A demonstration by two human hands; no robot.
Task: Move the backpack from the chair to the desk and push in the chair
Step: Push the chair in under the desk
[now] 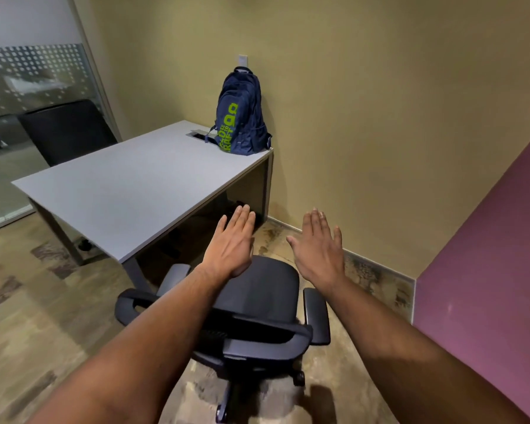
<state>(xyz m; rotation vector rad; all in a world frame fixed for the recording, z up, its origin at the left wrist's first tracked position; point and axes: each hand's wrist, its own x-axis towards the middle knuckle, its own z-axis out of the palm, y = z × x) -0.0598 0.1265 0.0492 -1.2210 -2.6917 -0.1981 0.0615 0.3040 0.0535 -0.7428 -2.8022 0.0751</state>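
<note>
Left grip: the left hand (233, 243) is flat and open, fingers together and stretched forward, palm down, holding nothing; it hovers over the front of the chair seat, by the near corner of the desk.
Right grip: the right hand (317, 246) is also open and empty, fingers spread a little, thumb out to the side; it hovers past the seat's right front edge, over the floor.
Arms: both bare forearms reach forward from the bottom of the view, one on each side of the chair back.
Chair: the black office chair (257, 289) stands on castors just in front of the desk's near right corner, not under it; its back is toward the person, its seat faces the desk and wall, and an armrest sits on each side.
Backpack: the navy backpack (240, 117) with green lettering stands upright at the far right corner of the desk, long axis vertical, top handle up, printed front turned toward the left of the view, back against the wall.
Desk: the grey desk (129, 194) runs from near left to far right; a cable slot (198, 135) sits just left of the backpack.
Surroundings: a second dark chair (68, 130) stands behind the desk by a glass partition (28, 71); a purple wall (487, 270) closes the right side.
</note>
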